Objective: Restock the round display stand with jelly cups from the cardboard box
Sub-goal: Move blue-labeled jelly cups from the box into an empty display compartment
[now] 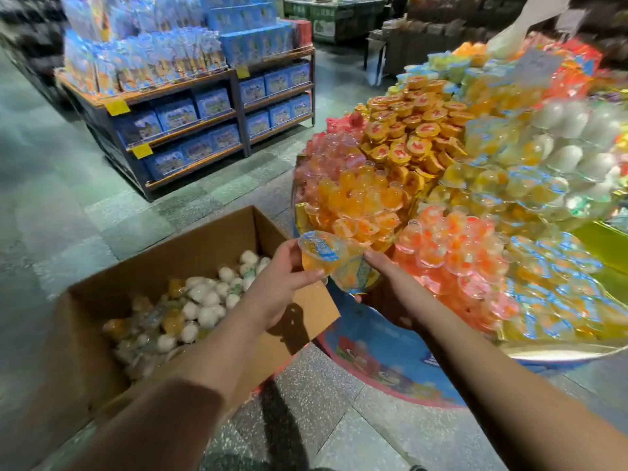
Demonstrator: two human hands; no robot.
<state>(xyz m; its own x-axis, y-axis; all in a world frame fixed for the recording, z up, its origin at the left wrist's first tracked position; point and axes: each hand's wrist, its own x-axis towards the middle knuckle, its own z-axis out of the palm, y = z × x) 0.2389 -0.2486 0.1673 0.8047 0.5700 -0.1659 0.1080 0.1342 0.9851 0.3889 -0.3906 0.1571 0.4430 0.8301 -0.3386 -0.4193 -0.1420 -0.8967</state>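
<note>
At frame centre, between box and stand: left hand pinches a jelly cup, thumb below, fingers behind; blue-printed lid tilted toward 10 o'clock, orange jelly inside. Right hand comes in from 5 o'clock, fingers curled round a second jelly cup that touches the first at its 4 o'clock side; how the lower fingers lie cannot be told.

Cardboard box at 8 o'clock, flaps open, on the floor; loose white and yellow-orange cups heaped inside, blurred.

Round display stand fills 2 to 4 o'clock: wedge sections of cups, orange ones just beyond the held cups, red-orange ones at 3 o'clock, gold-lidded ones higher up, white domes far right. Base blue with cartoon print.

Shelf unit at 11 o'clock, well apart, carrying blue boxes and yellow tags.
</note>
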